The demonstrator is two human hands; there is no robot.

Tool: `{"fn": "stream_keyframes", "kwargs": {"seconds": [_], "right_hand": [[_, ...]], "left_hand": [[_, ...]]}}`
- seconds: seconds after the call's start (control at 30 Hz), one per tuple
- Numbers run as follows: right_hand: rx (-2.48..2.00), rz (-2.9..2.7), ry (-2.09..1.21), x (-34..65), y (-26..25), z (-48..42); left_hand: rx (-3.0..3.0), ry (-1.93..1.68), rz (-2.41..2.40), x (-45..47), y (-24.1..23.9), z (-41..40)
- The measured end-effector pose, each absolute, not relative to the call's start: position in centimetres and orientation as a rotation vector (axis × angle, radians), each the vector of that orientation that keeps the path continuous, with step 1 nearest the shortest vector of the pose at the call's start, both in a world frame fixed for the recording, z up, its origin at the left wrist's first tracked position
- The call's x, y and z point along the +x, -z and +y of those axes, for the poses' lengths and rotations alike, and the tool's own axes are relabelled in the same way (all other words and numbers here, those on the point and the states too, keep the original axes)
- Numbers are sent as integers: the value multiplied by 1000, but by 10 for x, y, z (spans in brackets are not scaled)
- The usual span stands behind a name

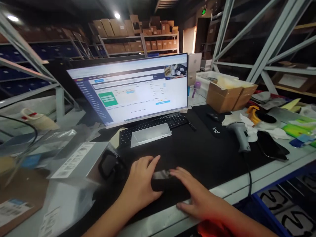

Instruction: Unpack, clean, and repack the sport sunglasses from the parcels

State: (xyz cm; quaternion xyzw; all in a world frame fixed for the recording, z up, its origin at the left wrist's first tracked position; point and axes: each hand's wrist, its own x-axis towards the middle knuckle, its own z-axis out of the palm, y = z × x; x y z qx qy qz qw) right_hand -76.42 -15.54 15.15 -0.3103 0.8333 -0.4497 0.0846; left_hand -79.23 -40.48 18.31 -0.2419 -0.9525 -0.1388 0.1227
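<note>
A small dark, glossy strip-like thing (161,174) lies on the black desk mat between my hands; blur hides its kind. My left hand (140,179) is at its left end, thumb and fingers apart around it without a visible grip. At the other end, the fingertips of my right hand (194,192) are close to or touching it; I cannot tell which. The right thumb is spread away near the desk's front edge. Beyond them, a shallow pale open box (151,135) rests on the front of the black keyboard (179,120).
A lit monitor (138,92) stands behind the keyboard. Left are a grey labelled box (79,161) and clear plastic bags. On the right lie a barcode scanner (239,135) with its cable, a phone (270,144), a tape dispenser (254,115) and cardboard boxes (222,97).
</note>
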Motion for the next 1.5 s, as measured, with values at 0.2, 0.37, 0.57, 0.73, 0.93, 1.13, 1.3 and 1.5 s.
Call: {"fn": "stream_keyframes", "kwargs": {"seconds": [0.2, 0.37, 0.57, 0.73, 0.93, 1.13, 1.3, 1.5], "right_hand": [[-688, 2897, 1679, -779, -175, -119], [-1279, 2837, 1117, -791, -195, -141], [-1321, 2730, 824, -806, -190, -163], [-1227, 2577, 1111, -814, -194, -130], [-1123, 2580, 1008, -811, -196, -120], [-1137, 2596, 785, -811, -202, -143], [-1107, 2622, 685, -806, -207, -155], [-1194, 2635, 641, -797, -207, -163]], "left_hand": [[-745, 482, -2715, -781, -182, -417], [-836, 499, -2663, -773, -189, -400], [-721, 700, -2646, -763, -181, -403], [-391, 1134, -2755, -748, -161, -437], [81, 1606, -2977, -745, -154, -434], [219, 1857, -2990, -750, -180, -451], [82, 2130, -2924, -759, -220, -422], [-494, 1767, -3169, -781, -236, -354]]}}
